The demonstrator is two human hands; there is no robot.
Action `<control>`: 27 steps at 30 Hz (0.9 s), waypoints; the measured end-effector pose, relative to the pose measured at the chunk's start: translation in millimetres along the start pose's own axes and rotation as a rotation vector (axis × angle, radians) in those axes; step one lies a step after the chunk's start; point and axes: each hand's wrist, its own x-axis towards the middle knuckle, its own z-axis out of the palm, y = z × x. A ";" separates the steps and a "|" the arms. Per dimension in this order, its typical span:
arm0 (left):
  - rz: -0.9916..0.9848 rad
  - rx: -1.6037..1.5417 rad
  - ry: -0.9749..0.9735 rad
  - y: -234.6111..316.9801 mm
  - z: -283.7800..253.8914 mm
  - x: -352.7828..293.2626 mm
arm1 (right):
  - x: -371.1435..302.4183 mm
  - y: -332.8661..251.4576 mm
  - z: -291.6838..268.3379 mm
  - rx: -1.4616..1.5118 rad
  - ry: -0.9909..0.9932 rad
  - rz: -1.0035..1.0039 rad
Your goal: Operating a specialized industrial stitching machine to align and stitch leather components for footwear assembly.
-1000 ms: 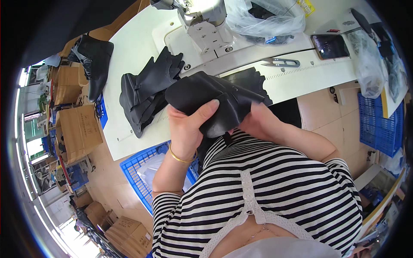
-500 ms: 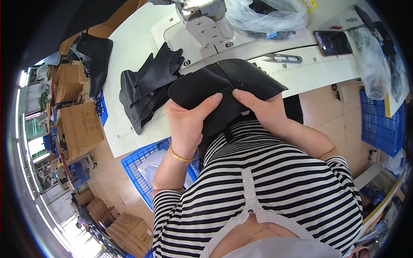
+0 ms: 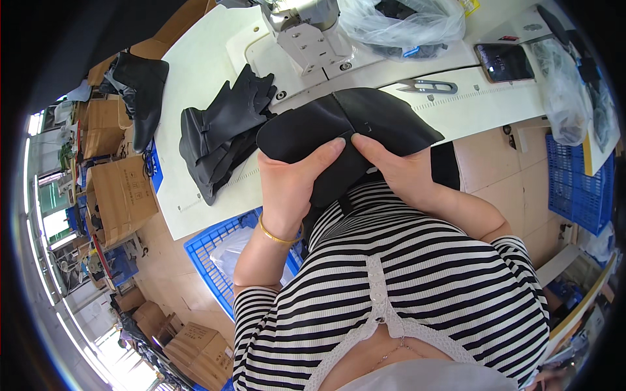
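Left hand (image 3: 291,184) and right hand (image 3: 407,173) each have a grip on one black piece (image 3: 390,116), frame centre; snips (image 3: 417,86) lie on the desk (image 3: 482,107), upper right.

Beneath the black leather piece (image 3: 306,133), the fingers of the left hand (image 3: 287,186) and the right hand (image 3: 405,173) are hidden. The upper edge cuts off the sewing machine (image 3: 312,45). The dark things inside the clear plastic bag (image 3: 427,29) cannot be made out. The left forearm (image 3: 257,264) hides part of the blue basket (image 3: 203,251). The phone's (image 3: 502,63) screen is too small to read.
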 end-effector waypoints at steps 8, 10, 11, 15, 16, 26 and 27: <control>-0.009 0.095 0.022 1.0 -2.5 3.1 | -3.1 2.9 -1.2 -0.040 -0.027 -0.027; -0.002 0.099 0.016 0.4 -2.4 3.0 | -3.7 2.7 -0.9 -0.034 -0.019 -0.021; 0.007 0.102 0.012 0.3 -2.6 2.8 | -3.8 2.8 -0.3 -0.028 -0.013 -0.014; 0.001 0.115 0.003 0.3 -2.1 3.2 | -5.6 1.4 2.2 0.007 0.024 0.028; 0.010 0.102 -0.008 -0.8 -2.6 3.7 | -6.0 1.5 1.6 -0.006 0.030 0.048; -0.067 -0.203 0.097 -4.1 -0.6 3.6 | -2.6 8.6 0.2 -0.076 0.059 -0.097; -0.051 -0.192 0.092 -3.4 0.8 3.4 | -2.5 8.7 0.2 -0.075 0.060 -0.098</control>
